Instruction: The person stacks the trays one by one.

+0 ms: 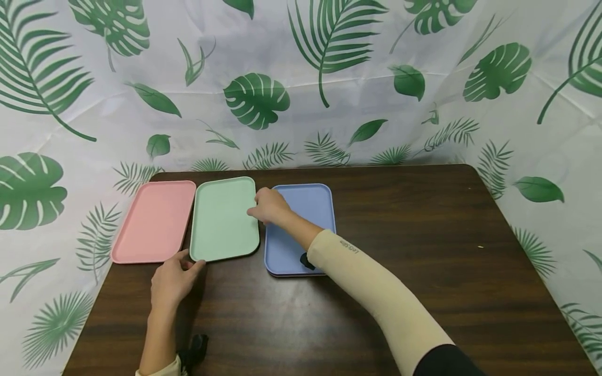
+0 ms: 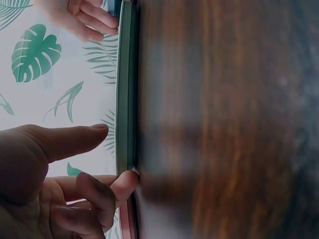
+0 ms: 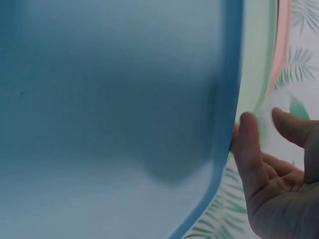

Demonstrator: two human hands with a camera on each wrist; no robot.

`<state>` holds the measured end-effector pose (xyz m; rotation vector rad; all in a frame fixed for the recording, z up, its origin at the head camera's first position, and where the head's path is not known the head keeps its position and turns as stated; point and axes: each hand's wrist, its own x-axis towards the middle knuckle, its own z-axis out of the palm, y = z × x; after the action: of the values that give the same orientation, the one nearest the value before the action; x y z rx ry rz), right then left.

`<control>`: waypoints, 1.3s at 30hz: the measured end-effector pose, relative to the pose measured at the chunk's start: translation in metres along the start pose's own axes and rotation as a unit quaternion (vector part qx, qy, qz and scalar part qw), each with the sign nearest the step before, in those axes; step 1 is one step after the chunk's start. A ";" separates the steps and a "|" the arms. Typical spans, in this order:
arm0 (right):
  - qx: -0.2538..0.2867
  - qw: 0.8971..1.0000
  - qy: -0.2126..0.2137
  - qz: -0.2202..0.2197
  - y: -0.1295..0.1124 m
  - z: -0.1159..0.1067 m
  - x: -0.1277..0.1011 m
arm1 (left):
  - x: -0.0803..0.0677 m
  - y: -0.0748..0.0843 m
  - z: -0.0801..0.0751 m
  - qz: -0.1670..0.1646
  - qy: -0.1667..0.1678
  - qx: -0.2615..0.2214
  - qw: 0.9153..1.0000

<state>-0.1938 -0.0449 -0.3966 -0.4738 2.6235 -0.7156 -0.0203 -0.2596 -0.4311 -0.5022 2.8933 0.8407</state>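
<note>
A mint-green tray (image 1: 224, 220) lies flat on the table between a pink tray (image 1: 155, 223) and a blue tray (image 1: 308, 201). At its near left corner is my left hand (image 1: 170, 282); in the left wrist view a fingertip touches the green rim (image 2: 124, 99) while the thumb (image 2: 79, 142) stands away from it. My right hand (image 1: 271, 207) reaches over the blue tray to the green tray's right edge. The right wrist view shows its fingers (image 3: 249, 144) at the gap between blue and green, thumb apart. Contact there is partly hidden.
All the trays stand on a dark wood-grain table (image 1: 414, 250) against a white leaf-print cloth (image 1: 348, 120). Beneath the blue tray's near edge a second edge shows. The pink tray reaches the table's left edge. A small pale speck (image 1: 480, 246) lies at the right.
</note>
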 end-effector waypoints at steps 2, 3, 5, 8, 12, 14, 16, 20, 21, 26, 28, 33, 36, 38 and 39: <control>-0.045 0.999 0.001 -0.017 -0.004 0.005 0.000 | 0.000 0.000 0.000 -0.002 -0.003 0.002 1.000; -0.064 0.998 0.000 -0.024 -0.006 0.007 0.000 | 0.000 0.000 0.000 -0.003 -0.004 0.003 1.000; -0.095 0.995 -0.003 -0.035 -0.009 0.010 0.000 | 0.001 0.000 0.000 -0.003 -0.006 0.002 1.000; -0.094 0.995 -0.008 -0.024 -0.011 0.013 0.001 | 0.003 0.001 0.000 0.000 -0.010 0.001 1.000; -0.091 0.996 -0.008 -0.008 -0.010 0.015 0.003 | 0.006 0.002 -0.001 0.011 -0.011 -0.002 1.000; -0.097 0.995 -0.006 -0.008 -0.011 0.016 0.004 | 0.007 0.003 -0.001 0.014 -0.011 -0.004 1.000; -0.102 0.995 -0.005 -0.010 -0.011 0.017 0.005 | 0.009 0.002 -0.001 0.015 -0.013 -0.006 1.000; -0.115 0.993 0.009 -0.016 -0.009 0.022 0.006 | 0.011 0.002 -0.001 0.013 -0.016 -0.009 1.000; -0.120 0.992 0.015 -0.019 -0.009 0.023 0.007 | 0.011 0.001 0.000 0.012 -0.015 -0.009 1.000; -0.133 0.990 0.042 -0.027 -0.005 0.030 0.009 | 0.011 0.000 0.001 0.014 -0.010 -0.013 1.000; -0.130 0.990 0.045 -0.028 -0.004 0.031 0.009 | 0.011 -0.001 0.001 0.015 -0.010 -0.015 1.000; -0.119 0.991 0.051 -0.028 -0.003 0.030 0.009 | 0.011 -0.002 0.002 0.014 -0.009 -0.020 1.000; -0.107 0.993 0.052 -0.027 -0.002 0.030 0.008 | 0.012 -0.003 0.002 0.013 -0.008 -0.023 1.000; -0.096 0.993 0.055 -0.028 -0.001 0.030 0.008 | 0.013 -0.004 0.003 0.012 -0.006 -0.026 1.000; -0.090 0.994 0.059 -0.028 -0.001 0.030 0.008 | 0.013 -0.004 0.003 0.012 -0.005 -0.027 1.000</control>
<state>-0.1875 -0.0611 -0.4223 -0.5744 2.8112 -0.5413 -0.0310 -0.2652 -0.4376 -0.4680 2.8796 0.9231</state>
